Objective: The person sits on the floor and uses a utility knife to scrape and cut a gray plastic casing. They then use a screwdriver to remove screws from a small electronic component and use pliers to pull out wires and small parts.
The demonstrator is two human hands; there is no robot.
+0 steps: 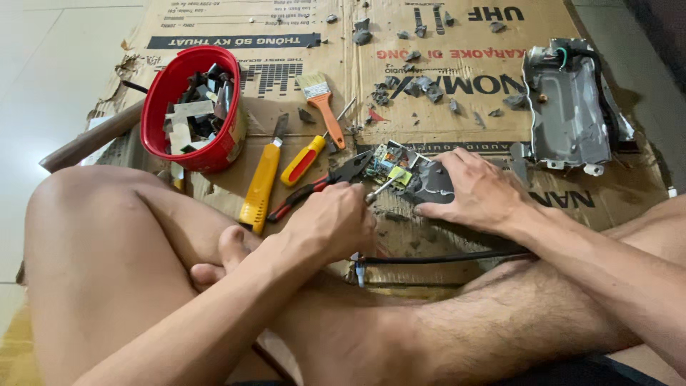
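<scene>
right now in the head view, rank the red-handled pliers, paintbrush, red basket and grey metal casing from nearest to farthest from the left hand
From the left hand:
1. Red-handled pliers, touching it, just above.
2. Paintbrush, farther up the cardboard.
3. Red basket, up and to its left.
4. Grey metal casing, far right, beyond the right hand.

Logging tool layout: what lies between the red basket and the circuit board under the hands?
Head view: between the red basket and the circuit board lie a yellow utility knife, a yellow-and-red screwdriver and red-handled pliers, all on the cardboard.
</scene>
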